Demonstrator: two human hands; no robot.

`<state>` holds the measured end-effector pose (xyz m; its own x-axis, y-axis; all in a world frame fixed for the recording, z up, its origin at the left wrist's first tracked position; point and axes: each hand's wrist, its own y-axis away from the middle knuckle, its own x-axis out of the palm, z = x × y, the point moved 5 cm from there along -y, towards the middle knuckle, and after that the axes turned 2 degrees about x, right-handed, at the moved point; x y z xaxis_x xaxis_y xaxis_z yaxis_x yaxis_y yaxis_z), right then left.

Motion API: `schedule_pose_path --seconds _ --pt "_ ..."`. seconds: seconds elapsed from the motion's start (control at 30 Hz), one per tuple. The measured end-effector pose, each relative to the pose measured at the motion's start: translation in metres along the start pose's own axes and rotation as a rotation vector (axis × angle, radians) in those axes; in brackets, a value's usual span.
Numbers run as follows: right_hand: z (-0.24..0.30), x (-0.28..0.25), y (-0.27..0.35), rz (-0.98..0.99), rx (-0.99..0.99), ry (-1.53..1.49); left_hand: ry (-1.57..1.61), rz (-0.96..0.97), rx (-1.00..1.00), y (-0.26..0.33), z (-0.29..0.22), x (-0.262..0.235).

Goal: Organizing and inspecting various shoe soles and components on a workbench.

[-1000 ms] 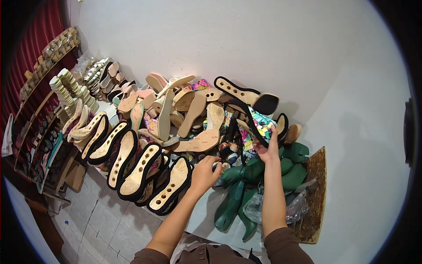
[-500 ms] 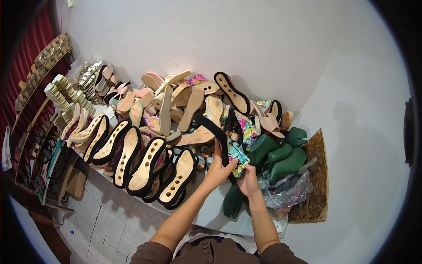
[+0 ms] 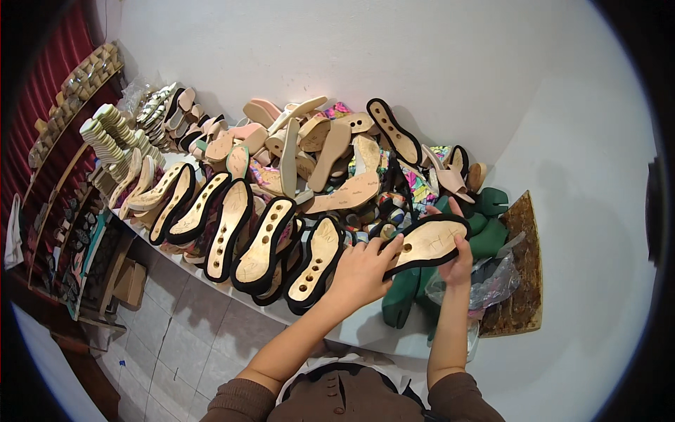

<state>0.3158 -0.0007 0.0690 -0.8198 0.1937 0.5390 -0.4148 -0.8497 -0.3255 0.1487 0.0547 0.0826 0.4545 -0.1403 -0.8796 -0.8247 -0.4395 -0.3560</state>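
Note:
Between my two hands is a sandal (image 3: 430,241) with a pale underside, a black rim and dark holes, turned sole up. My left hand (image 3: 362,273) grips its left end, covering part of it. At the other end my right hand (image 3: 458,261) steadies the rim with thumb and fingers. To the left of my left hand lies a similar black-rimmed sandal (image 3: 314,260), the nearest in a row of sandals also lying soles up. Green shoe lasts (image 3: 400,299) lie below and behind the held sandal.
A heap of sandals (image 3: 329,158) covers the back of the table (image 3: 344,336). Crumpled clear plastic (image 3: 485,287) lies beside a rough brown board (image 3: 519,271) at the right. Stacked pale soles (image 3: 105,144) and a shelf rack (image 3: 70,190) stand at the left.
The sandal was held edge-on with its colourful strap showing; now its underside faces up. Both hands have moved right relative to the row, and the view has shifted slightly.

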Motion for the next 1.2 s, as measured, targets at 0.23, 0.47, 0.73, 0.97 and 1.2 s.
schedule_pose_path --seconds 0.23,0.47,0.73,0.97,1.2 --pt "0.016 0.03 0.017 0.332 0.111 0.051 0.044 0.0 0.129 -0.01 0.019 -0.054" --pt "-0.052 0.021 0.036 0.043 0.645 0.318 -0.286 -0.02 0.325 -0.01 0.035 -0.069" --pt "-0.116 0.079 0.064 -0.164 0.707 -0.261 0.351 -0.054 0.138 0.055 0.04 -0.078" --pt "-0.129 0.12 0.059 -0.142 0.695 0.155 0.195 -0.182 0.107 0.1 0.05 -0.075" --pt "-0.154 0.096 0.05 -0.118 0.497 0.706 0.19 -0.137 0.084 0.107 0.066 -0.078"
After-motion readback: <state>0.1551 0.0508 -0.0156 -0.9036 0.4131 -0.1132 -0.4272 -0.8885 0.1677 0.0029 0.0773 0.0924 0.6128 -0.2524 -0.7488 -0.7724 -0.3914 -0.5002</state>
